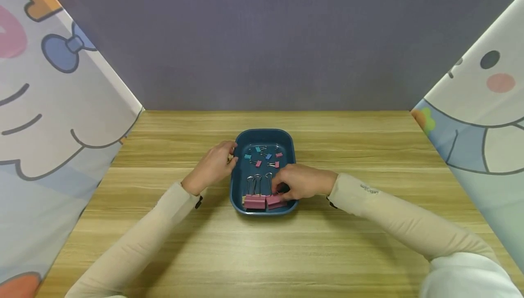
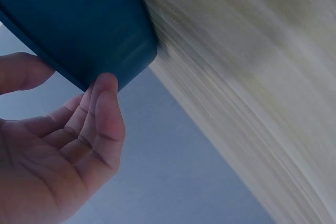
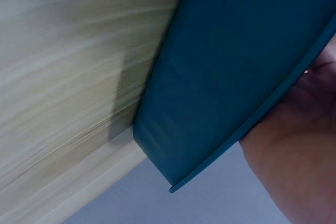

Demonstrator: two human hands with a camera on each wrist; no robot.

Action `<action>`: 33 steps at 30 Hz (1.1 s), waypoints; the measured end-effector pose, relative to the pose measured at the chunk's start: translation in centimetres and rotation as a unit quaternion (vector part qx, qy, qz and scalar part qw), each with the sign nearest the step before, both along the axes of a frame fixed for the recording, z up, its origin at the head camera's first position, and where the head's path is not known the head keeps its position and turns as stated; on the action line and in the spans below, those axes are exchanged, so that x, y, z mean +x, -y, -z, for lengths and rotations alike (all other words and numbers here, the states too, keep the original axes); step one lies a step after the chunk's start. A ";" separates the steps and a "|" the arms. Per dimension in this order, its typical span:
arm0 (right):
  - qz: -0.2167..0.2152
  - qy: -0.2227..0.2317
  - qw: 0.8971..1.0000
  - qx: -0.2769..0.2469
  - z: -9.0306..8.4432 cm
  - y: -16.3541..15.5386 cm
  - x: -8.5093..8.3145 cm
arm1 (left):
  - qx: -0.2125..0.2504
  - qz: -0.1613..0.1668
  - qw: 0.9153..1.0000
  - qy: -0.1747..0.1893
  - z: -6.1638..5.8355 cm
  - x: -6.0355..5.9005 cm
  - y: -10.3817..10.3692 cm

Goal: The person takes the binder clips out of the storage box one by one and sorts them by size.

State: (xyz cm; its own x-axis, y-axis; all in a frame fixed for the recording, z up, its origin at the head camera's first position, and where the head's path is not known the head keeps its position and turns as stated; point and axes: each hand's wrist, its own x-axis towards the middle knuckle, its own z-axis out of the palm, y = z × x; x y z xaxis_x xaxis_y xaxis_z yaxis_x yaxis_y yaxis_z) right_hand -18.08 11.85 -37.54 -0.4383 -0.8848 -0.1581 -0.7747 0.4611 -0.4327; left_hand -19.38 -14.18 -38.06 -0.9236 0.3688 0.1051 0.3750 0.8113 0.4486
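The wooden table lies bare across the lower half of the head frame, and also in the strips at the left and the right of the blue tray, so a hand can pass there freely. At the upper left and upper right, two printed partition panels close the sides, and the grey back wall closes the far end. Inside the tray the room is narrow: large pink binder clips fill the near end, small coloured clips lie scattered at the far end. The left hand rests against the tray's left rim, and the right hand covers its right near part.
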 end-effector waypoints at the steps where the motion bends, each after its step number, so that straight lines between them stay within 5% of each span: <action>1: -0.001 0.001 1.000 0.001 0.0 0.0 -0.1 | -0.001 0.001 1.000 -0.001 0.0 0.0 0.0; 22: 0.043 -0.033 0.996 0.065 -0.1 1.2 0.7 | 0.005 -0.008 1.000 0.013 -0.1 0.0 -0.1; 33: 0.056 -0.037 0.997 0.043 0.1 1.0 0.7 | 0.014 -0.003 1.000 0.021 -0.1 0.0 0.1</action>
State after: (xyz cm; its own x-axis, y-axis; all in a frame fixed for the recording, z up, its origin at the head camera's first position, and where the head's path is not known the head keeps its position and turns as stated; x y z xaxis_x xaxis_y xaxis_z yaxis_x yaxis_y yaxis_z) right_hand -17.43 10.88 -37.64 -0.5467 -0.8144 -0.1947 -0.7448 0.5792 -0.3312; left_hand -19.39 -14.25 -37.99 -0.9294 0.3610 0.0761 0.3506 0.8002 0.4866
